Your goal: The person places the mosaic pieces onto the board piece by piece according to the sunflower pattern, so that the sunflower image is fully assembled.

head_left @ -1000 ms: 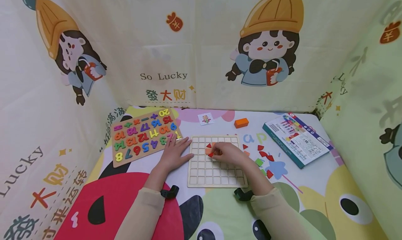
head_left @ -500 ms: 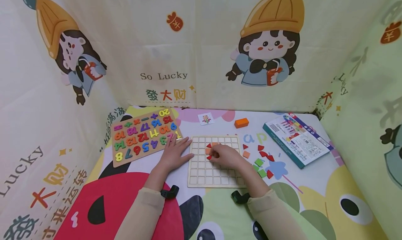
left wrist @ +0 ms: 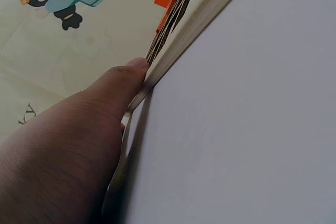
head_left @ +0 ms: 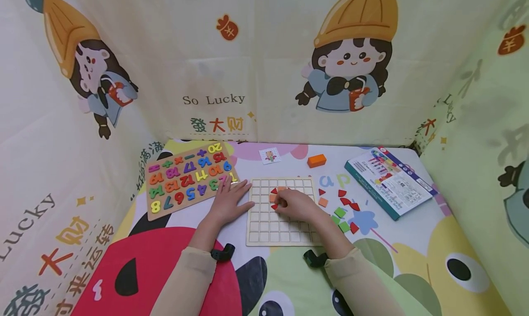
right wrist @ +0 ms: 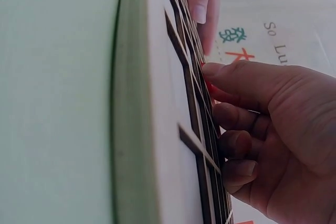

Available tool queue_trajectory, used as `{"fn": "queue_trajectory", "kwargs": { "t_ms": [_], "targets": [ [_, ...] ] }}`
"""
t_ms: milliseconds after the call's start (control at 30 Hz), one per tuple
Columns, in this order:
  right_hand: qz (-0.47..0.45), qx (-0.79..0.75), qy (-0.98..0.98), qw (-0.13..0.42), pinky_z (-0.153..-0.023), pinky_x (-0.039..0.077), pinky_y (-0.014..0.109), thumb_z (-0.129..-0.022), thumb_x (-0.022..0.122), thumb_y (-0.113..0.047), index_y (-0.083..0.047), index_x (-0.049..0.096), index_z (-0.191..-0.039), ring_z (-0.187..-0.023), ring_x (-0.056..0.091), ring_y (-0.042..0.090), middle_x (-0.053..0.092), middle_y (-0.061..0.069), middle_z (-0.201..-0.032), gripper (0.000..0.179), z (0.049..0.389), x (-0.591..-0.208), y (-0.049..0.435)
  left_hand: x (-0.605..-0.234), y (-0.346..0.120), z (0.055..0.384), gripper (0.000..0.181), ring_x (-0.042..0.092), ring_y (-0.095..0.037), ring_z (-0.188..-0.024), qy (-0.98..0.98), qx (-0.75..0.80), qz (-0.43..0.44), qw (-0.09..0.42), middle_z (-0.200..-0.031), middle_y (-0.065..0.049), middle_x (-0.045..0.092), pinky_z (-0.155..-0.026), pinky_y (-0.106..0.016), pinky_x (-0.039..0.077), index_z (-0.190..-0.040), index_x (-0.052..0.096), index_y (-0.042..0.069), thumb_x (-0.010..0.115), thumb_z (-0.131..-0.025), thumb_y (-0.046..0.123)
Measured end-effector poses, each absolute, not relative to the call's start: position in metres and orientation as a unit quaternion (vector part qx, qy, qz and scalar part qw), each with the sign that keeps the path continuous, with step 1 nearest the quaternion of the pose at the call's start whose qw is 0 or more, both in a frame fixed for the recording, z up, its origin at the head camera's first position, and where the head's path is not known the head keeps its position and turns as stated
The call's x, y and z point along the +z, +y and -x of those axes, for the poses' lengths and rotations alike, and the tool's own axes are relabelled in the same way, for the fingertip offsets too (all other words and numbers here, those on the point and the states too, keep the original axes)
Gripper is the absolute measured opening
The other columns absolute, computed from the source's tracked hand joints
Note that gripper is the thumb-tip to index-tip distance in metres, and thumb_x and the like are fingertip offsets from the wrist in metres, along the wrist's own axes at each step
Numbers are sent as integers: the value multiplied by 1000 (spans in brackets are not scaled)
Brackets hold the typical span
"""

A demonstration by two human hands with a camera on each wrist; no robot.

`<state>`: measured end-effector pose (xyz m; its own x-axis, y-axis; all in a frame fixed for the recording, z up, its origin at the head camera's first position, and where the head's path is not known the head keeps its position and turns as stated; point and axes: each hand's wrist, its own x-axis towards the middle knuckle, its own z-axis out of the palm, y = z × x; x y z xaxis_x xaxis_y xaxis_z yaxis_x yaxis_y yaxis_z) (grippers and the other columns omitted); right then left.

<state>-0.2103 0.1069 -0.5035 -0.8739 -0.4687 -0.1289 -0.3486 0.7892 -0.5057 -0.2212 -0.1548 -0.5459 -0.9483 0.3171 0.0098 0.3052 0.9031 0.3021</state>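
Observation:
A wooden grid board (head_left: 285,235) lies on the table, holding a few orange squares (head_left: 282,188) and red pieces (head_left: 274,191). My right hand (head_left: 298,205) is over its upper middle, thumb and forefinger pinching a small red piece (right wrist: 208,82) low at the grid. The other fingers of that hand curl against the board in the right wrist view. My left hand (head_left: 226,202) lies with fingers spread, its fingertips over the corner of the number puzzle (head_left: 188,180). Its thumb (left wrist: 123,77) touches the grid board's left edge.
Right of the board lie loose red pieces (head_left: 345,201), green squares (head_left: 340,212) and an orange square (head_left: 323,201). Behind it are a small picture card (head_left: 270,155) and an orange block (head_left: 316,160). A flat box (head_left: 390,183) lies at the right, with printed cloth walls around.
My right hand has shifted slightly left with the red piece, which sits just under the left orange square. In the last half second it barely moved. The left hand has stayed put.

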Motion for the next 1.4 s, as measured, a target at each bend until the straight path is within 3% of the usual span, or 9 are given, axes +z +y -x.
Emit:
{"fn": "queue_trajectory", "kwargs": {
  "t_ms": [333,633,1100,1400],
  "targets": [
    [222,-259,933,117,-68,46,27,-89,73,-28,-23,64,-95,-74,54,12,58,-9,-77,11,211,-498,114,-546,-156,222,74,-5,-35,-155,975,157,-158,26,-162,9,31,-124,-56,-8,-153,36,35,50,-89,71],
    [164,-276,941,105,-67,46,28,-91,71,-30,-20,66,-100,-81,53,15,59,-3,-84,14,208,-479,157,-546,-155,222,74,-4,-36,-155,974,154,-163,20,-162,8,32,-123,-57,-7,-153,36,34,51,-90,70],
    [85,-299,939,145,-65,49,30,-93,68,-32,-18,64,-111,-86,54,21,61,3,-95,23,206,-481,230,-545,-155,219,74,-3,-35,-155,974,160,-158,18,-161,9,33,-124,-57,-6,-152,37,35,52,-89,70],
    [67,-290,937,181,-76,52,31,-89,72,-43,-17,66,-113,-92,56,21,64,2,-98,35,206,-492,241,-543,-154,218,74,-3,-35,-155,974,160,-158,19,-161,8,32,-124,-56,-7,-153,36,34,51,-90,69]
  ]
}}
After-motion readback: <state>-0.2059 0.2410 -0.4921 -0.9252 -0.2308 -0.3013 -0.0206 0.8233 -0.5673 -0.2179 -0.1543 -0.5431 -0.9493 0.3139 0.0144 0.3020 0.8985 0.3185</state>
